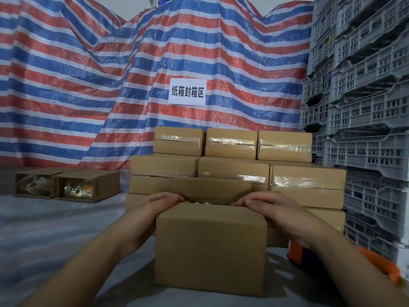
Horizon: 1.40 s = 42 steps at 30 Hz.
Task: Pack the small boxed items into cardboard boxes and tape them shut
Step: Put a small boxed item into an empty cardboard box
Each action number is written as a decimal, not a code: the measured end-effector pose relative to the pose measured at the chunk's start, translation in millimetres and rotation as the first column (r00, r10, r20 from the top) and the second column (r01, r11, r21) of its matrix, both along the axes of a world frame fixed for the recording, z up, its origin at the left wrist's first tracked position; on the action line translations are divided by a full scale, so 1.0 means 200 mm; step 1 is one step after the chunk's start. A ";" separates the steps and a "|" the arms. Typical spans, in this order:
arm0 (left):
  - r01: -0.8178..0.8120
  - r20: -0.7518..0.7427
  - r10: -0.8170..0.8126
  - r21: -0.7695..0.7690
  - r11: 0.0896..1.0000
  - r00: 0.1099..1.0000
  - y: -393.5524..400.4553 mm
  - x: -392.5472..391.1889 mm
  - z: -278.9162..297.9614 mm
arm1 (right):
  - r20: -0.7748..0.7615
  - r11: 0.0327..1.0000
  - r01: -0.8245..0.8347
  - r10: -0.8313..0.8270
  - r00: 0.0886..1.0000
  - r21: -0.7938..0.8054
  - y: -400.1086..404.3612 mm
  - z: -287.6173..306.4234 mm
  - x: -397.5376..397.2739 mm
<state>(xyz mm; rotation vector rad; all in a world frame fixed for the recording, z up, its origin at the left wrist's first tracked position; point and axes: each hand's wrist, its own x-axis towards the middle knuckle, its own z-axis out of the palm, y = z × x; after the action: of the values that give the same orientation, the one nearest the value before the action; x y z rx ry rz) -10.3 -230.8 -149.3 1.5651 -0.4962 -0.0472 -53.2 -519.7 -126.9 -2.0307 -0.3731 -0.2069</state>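
left: open floor | behind: taped boxes | right: crates, probably blocking

- One open cardboard box in front
- Six taped boxes stacked behind that show tape
- Two open-ended boxes at left
- Two hands
- One paper sign
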 end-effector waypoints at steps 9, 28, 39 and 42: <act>-0.123 -0.021 0.122 -0.196 0.973 0.992 -0.05 0.01 -0.01 | 0.156 0.983 0.018 -0.048 0.987 0.185 0.01 -0.03 0.03; -0.275 0.206 0.225 0.260 0.926 0.952 0.01 0.00 0.08 | 0.307 0.998 -0.022 0.001 0.952 0.065 -0.01 -0.05 0.05; -0.416 0.538 -0.253 0.813 0.407 0.804 -0.34 -0.18 0.22 | 0.336 0.999 -0.039 0.031 0.942 0.018 -0.01 -0.04 0.03; -0.403 0.490 -0.246 0.854 0.329 0.837 -0.35 -0.18 0.19 | 0.318 0.999 -0.035 0.023 0.948 0.031 0.00 -0.04 0.03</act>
<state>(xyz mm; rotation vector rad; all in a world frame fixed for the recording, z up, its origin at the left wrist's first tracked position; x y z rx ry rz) -46.5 -301.5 -111.2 2.8614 -0.9482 0.2650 -46.5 -519.6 -134.1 -1.9555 -0.5948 -0.5228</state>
